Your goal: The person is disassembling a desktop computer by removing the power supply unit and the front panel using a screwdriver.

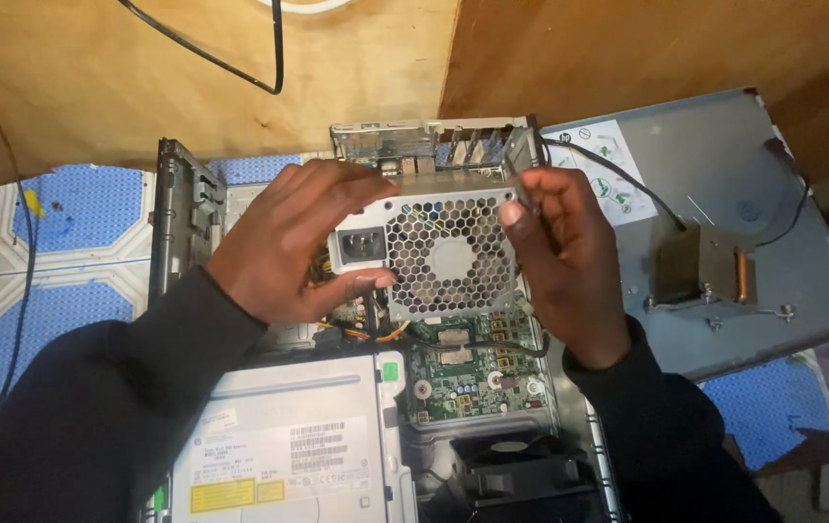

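Head view. The person is holding a grey power supply unit (439, 257) at the centre of the frame, above the open computer case (177, 208). The left hand (289, 242) is gripping the unit's left end, fingers curled over the top edge and thumb pressing under the socket face. The right hand (560, 257) is clamping the right end, fingers pressed together against the side and thumb on the honeycomb fan grille.

Below the unit, the green motherboard (463, 373) is showing, with orange and yellow wires (376, 334) bunching at the unit's lower left. A silver optical drive (289, 446) is sitting at lower centre, a black fan (511, 470) to its right.

In the right of the frame, the removed side panel (782, 252) is lying flat, carrying a copper-piped heatsink (700, 271). A black cable (240, 63) is crossing the wooden table at upper left.

Judgement: both hands should be keeping the unit level and moving it slowly, since the wire bundle looks likely to snag on the board's components. Fingers are best kept off the grille openings.
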